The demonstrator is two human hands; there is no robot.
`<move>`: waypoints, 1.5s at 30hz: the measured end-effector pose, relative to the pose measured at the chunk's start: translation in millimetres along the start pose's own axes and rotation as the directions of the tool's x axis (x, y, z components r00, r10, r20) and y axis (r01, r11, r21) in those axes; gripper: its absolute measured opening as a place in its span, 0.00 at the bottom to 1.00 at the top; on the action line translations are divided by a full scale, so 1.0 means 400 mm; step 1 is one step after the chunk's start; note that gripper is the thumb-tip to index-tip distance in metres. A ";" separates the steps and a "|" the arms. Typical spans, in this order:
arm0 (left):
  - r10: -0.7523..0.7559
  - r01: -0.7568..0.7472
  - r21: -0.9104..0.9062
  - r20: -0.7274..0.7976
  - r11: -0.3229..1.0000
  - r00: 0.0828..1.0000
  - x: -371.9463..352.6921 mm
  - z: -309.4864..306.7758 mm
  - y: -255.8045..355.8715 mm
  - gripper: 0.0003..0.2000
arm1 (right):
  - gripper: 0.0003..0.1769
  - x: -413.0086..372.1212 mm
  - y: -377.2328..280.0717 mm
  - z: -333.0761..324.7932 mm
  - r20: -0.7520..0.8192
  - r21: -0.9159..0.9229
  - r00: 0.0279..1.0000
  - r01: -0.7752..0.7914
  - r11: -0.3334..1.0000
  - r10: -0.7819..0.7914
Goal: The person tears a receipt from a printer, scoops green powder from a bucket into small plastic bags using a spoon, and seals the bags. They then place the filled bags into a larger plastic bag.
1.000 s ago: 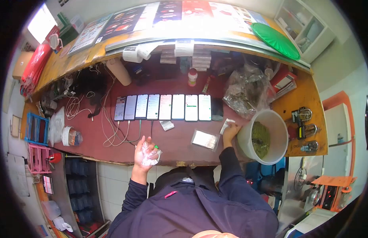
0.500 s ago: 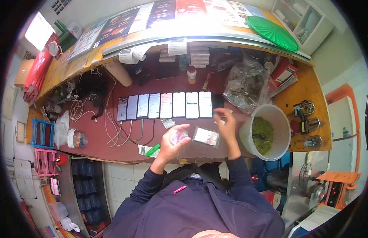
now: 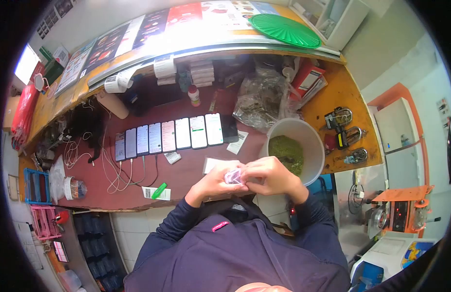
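Observation:
My left hand [image 3: 213, 184] is closed around a small clear plastic packet [image 3: 232, 176] with a pinkish-purple tint; what is inside cannot be made out. Close against it, my right hand [image 3: 270, 176] has its fingers pinched at the packet's right side. Both hands are above the table's front edge. Just behind my left hand, a flat clear-wrapped packet [image 3: 211, 165] lies on the table, partly covered by the hand. To the right of my hands stands a translucent bucket [image 3: 310, 158] holding green chopped material [image 3: 285, 150].
Several lit phones [image 3: 182, 133] line the red-brown table [image 3: 96, 182], some with cables attached. A dark phone [image 3: 229, 128] and a paper slip [image 3: 238, 143] lie at their right. A green marker [image 3: 159, 191] rests near the front edge. Behind the bucket is a crumpled plastic bag [image 3: 262, 100].
My right hand has come from beside the phones to meet my left hand at the small packet. The paper slip now lies beside the dark phone. The view has turned to the right.

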State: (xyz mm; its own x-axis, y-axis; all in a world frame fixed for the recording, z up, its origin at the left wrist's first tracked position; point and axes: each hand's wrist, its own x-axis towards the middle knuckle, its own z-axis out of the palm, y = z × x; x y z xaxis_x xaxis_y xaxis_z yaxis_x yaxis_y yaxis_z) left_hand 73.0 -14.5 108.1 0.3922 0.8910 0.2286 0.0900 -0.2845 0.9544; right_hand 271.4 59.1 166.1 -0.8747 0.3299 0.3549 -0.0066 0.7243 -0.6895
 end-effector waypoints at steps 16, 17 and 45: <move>-0.180 0.089 -0.354 -0.233 0.931 0.956 0.177 0.137 -0.070 0.20 | 0.07 -0.072 0.098 -0.243 0.277 -0.115 0.961 0.026 0.993 0.007; -0.184 0.095 -0.306 -0.274 0.947 0.944 0.176 0.132 -0.083 0.20 | 0.07 -0.070 0.106 -0.254 0.275 -0.112 0.961 0.026 0.993 0.006; -0.255 0.170 -0.196 -0.594 0.966 0.763 0.026 0.038 -0.060 0.25 | 0.07 -0.302 0.516 -0.053 0.002 -0.922 0.841 -0.208 0.327 0.541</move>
State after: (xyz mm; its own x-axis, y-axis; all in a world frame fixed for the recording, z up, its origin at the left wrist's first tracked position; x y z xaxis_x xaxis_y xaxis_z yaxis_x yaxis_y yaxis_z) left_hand 88.7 -3.9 84.7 -0.2680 0.9624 0.0452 -0.0254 -0.0539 0.9982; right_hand 385.8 181.7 -5.7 -0.7400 0.6683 -0.0761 0.6268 0.7262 0.2823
